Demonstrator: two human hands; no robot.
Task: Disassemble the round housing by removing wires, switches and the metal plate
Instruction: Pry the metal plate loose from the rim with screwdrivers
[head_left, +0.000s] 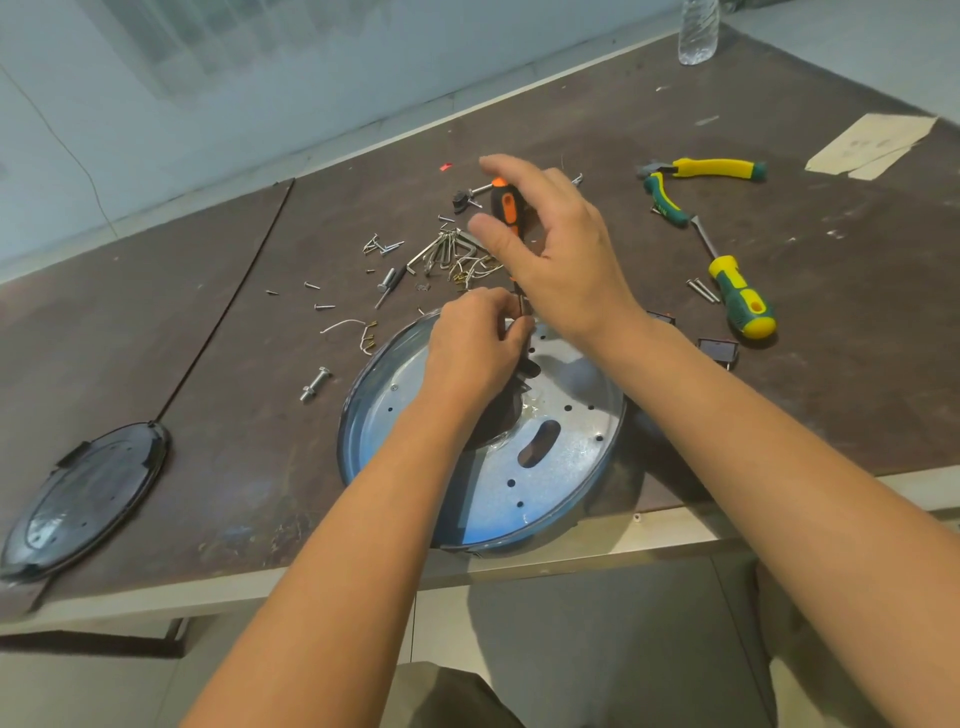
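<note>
Where the round housing (347, 441) sits: flat on the brown table (779, 415), right at the near edge, blue rim up.
Metal plate (566, 457): shiny, full of little holes, lying inside the round housing.
Left hand (472, 348): over the far part of the metal plate, fingers curled, pinching the thin rod of the orange screwdriver (506, 205) low down.
Right hand (556, 254): higher up, thumb and fingers curved round the orange screwdriver's handle, one finger stretched above its top.
Orange screwdriver: stands almost straight up, tip hidden behind the left hand.
In the way: the left hand and arm hide the middle of the metal plate; the right arm crosses the far right rim of the round housing.
Switches (718, 352): two small black ones on the table just right of the round housing, one partly hidden by the right arm.
Screws (384, 247): scattered past the round housing, beside a heap of bent metal keys (441, 249).
White wire (343, 325): a short curl near the far left rim.
Bolt (315, 384): just left of the round housing.
Pliers (711, 167): yellow and green, far right.
Yellow screwdriver (743, 301): near the pliers, closer to the person.
Dark lid (88, 499): round, well apart on the left.
Bottle (698, 31): clear, at the far corner.
Paper (872, 143): flat scrap, far right.
</note>
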